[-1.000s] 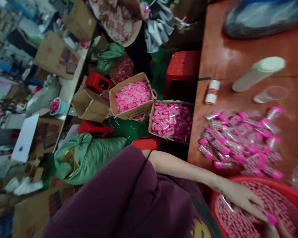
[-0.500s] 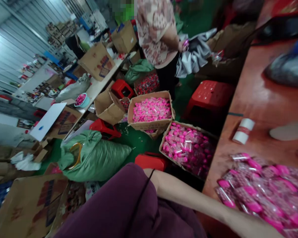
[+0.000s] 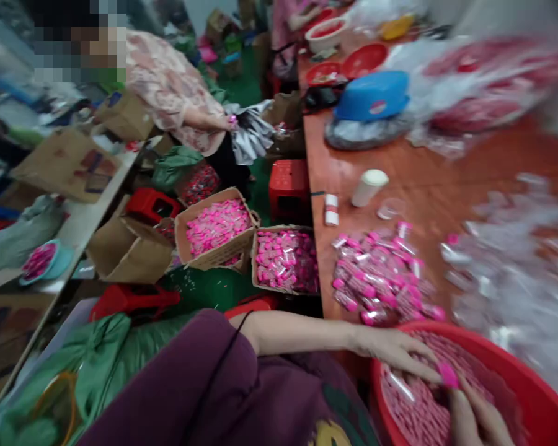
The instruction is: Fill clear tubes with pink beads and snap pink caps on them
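Both my hands are over a red basin [image 3: 530, 378] filled with small pink bead-like pieces [image 3: 416, 406]. My left hand [image 3: 400, 350] reaches in from the left, fingers closed around a small clear bottle [image 3: 401, 385]. A bright pink cap [image 3: 447, 375] shows at its fingertips. My right hand [image 3: 477, 415], partly cut off by the lower edge, has its thumb and fingers closed at that cap. Blur hides how cap and bottle meet. Beyond the basin lies a pile of filled, pink-capped bottles [image 3: 381, 275] on the reddish table [image 3: 446, 179].
Loose clear containers [image 3: 506, 272] cover the table's right. A white cylinder [image 3: 369, 188], a small roll [image 3: 331, 210] and a blue basin [image 3: 372, 96] stand farther back. Cartons of pink-capped bottles [image 3: 283, 257] and red stools [image 3: 288, 183] sit left of the table. A co-worker [image 3: 177, 93] stands beyond.
My view has swung right, bringing the basin and both hands into sight. Before, only my left forearm showed, reaching beside the bottle pile. The co-worker still holds the silvery sheet.
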`<state>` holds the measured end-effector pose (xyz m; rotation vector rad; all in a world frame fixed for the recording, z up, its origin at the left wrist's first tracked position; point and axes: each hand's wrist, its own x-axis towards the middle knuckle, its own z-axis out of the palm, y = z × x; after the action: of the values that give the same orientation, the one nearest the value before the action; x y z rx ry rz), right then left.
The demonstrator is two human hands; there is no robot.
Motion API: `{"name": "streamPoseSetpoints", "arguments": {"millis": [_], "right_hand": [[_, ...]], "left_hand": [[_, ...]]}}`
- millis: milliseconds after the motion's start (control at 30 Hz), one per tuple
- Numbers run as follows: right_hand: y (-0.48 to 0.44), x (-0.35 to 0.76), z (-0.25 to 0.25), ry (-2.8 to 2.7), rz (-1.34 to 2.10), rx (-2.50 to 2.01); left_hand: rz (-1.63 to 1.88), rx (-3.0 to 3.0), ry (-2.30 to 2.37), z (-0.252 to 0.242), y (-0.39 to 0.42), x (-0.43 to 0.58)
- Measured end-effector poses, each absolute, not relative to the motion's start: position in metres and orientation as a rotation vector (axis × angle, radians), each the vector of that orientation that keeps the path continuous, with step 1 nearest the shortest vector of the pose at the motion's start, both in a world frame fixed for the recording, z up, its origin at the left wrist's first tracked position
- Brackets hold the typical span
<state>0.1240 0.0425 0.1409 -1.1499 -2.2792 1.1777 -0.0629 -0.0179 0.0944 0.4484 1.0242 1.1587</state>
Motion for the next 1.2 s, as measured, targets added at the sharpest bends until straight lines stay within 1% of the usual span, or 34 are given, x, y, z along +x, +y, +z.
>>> {"name": "streamPoseSetpoints", "arguments": {"millis": [33, 100, 200, 367, 567, 700, 800, 933, 1033, 1200], "right_hand": [[0.036, 0.126, 0.146, -2.084, 1.154, -1.35], [0.025, 0.126, 0.156, -1.881, 1.196, -1.484], [0.021, 0.126, 0.158, -1.707, 1.248, -1.446], [0.023, 0.141, 0.147, -1.597, 1.228, -1.291], [0.008, 0.158, 0.155, -1.862, 0.819, -1.129], [0.003, 0.176, 0.153, -1.989, 0.783, -1.096], [0.0, 0.188, 0.149, -2.153, 0.785, -1.219], [-0.002, 0.191, 0.141, -2.335, 0.624, -1.47], [0.0, 0.19, 0.13, -2.396, 0.528, -1.582], [0.007, 0.191, 0.112, -2.414, 0.484, -1.684]], "left_hand": [[1.174, 0.487, 1.033, 0.104, -0.024, -0.057], [1.196, 0.575, 1.01, 0.123, -0.035, -0.047], [1.216, 0.652, 1.019, 0.138, -0.039, -0.04], [1.216, 0.656, 0.94, 0.138, -0.026, -0.024], [1.173, 0.481, 0.92, 0.142, -0.025, -0.001], [1.105, 0.413, 0.922, 0.139, -0.021, 0.01], [1.078, 0.438, 0.962, 0.136, -0.015, 0.02], [1.02, 0.502, 1.034, 0.135, -0.007, 0.033], [0.99, 0.49, 1.07, 0.133, -0.001, 0.043], [0.954, 0.448, 1.131, 0.126, 0.009, 0.057]]}}
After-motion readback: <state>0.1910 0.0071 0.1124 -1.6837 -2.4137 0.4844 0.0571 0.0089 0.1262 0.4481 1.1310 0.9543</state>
